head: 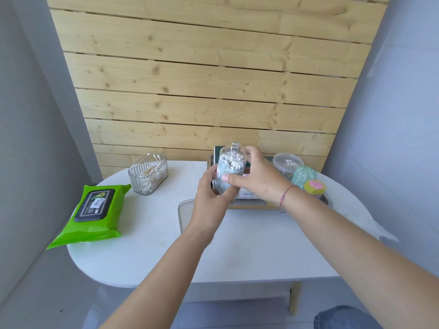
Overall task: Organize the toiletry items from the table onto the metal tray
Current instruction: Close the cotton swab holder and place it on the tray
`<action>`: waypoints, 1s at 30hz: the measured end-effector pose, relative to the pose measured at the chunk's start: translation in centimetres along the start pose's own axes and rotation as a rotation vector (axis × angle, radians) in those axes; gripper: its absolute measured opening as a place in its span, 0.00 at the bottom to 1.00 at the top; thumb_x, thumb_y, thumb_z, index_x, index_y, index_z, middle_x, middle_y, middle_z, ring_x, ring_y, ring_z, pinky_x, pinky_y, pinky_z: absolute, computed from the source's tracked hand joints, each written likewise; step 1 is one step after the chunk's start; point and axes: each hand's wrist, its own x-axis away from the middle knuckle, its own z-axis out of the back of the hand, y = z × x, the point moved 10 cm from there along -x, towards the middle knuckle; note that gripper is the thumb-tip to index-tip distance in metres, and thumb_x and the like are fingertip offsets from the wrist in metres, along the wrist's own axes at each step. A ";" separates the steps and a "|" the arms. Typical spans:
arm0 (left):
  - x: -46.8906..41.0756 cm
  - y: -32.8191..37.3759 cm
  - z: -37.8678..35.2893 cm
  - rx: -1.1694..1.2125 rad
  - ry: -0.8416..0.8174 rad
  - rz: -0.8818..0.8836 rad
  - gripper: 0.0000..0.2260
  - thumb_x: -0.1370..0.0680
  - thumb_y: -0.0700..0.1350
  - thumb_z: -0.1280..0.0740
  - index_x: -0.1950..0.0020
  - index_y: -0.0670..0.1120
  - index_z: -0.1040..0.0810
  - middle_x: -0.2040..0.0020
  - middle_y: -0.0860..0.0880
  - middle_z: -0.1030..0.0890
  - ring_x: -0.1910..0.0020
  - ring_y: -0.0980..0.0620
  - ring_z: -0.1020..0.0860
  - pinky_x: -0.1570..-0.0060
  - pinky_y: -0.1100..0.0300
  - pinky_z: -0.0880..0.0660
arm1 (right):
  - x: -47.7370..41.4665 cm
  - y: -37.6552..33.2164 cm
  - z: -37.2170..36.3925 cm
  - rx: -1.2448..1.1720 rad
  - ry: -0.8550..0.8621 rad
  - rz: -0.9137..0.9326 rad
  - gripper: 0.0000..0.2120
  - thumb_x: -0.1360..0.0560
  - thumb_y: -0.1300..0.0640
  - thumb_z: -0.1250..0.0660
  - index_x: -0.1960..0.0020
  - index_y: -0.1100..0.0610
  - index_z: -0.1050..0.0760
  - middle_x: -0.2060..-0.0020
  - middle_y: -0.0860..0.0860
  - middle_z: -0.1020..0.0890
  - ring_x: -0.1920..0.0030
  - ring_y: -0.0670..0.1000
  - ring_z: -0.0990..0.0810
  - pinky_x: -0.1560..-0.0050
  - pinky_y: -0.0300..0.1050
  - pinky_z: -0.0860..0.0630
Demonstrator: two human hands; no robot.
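Cotton swabs in a clear domed jar are held up above the far middle of a white oval table, gripped between both hands. The jar is kept roughly upright, its white-tipped contents packed against the transparent top and a pale blue band seen lower down. The left hand is closed around the jar's lower left side, while the right hand is wrapped over its right side, thumb pressed across the front. A thin red string bracelet is worn on the right wrist.

Just behind and below the jar, a metal tray is largely hidden by the hands; only a dark rim at the right is made out. On or at it are seen a boxed item with a white face, a round clear tub with a flat lid, a mint-green mesh puff, and a small yellow-and-pink container. Whether each one rests inside the tray cannot be told.

Near the left hand, a clear rounded lid or dish is laid flat on the table. Farther left, a ribbed clear bin of wooden-stemmed cotton buds is placed, and at the left edge a bright green pack of wet wipes is laid, overhanging the tabletop. A wall of pale wooden planks is set behind the table.
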 end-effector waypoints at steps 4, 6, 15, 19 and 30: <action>-2.7 0.4 -4.3 -0.067 -0.119 0.068 0.17 0.24 0.46 0.33 0.37 0.57 0.30 0.41 0.56 0.26 0.48 0.56 0.22 0.57 0.67 0.29 | -1.0 4.1 4.4 -0.277 -0.009 -0.138 0.32 0.31 0.55 0.25 0.33 0.50 0.38 0.39 0.51 0.24 0.42 0.52 0.21 0.48 0.51 0.20; -4.3 0.3 -6.4 -0.129 -0.163 0.098 0.19 0.24 0.46 0.33 0.34 0.55 0.30 0.39 0.57 0.27 0.43 0.54 0.25 0.54 0.67 0.31 | -1.7 6.0 6.4 -0.306 -0.001 -0.194 0.34 0.31 0.60 0.26 0.31 0.53 0.39 0.37 0.56 0.25 0.42 0.56 0.20 0.49 0.55 0.19; -11.1 -3.7 -14.1 -0.395 -0.401 0.270 0.19 0.30 0.32 0.40 0.43 0.43 0.21 0.49 0.46 0.20 0.50 0.48 0.26 0.53 0.62 0.30 | -5.1 12.5 11.2 -0.150 0.006 -0.368 0.39 0.31 0.67 0.32 0.27 0.49 0.47 0.45 0.54 0.31 0.52 0.57 0.19 0.50 0.56 0.19; -14.1 -4.0 -14.7 -0.389 -0.325 0.317 0.16 0.36 0.36 0.41 0.52 0.45 0.21 0.53 0.44 0.24 0.54 0.47 0.29 0.50 0.56 0.32 | -7.9 12.2 11.4 -0.125 0.017 -0.326 0.43 0.32 0.68 0.31 0.27 0.43 0.49 0.47 0.55 0.27 0.54 0.58 0.21 0.53 0.57 0.18; -15.2 -8.7 -15.2 -0.368 -0.312 0.417 0.13 0.35 0.35 0.44 0.56 0.45 0.26 0.57 0.45 0.30 0.57 0.48 0.35 0.53 0.57 0.36 | -9.7 16.3 9.8 -0.075 -0.024 -0.398 0.40 0.32 0.68 0.31 0.28 0.47 0.46 0.48 0.55 0.29 0.49 0.59 0.21 0.55 0.54 0.18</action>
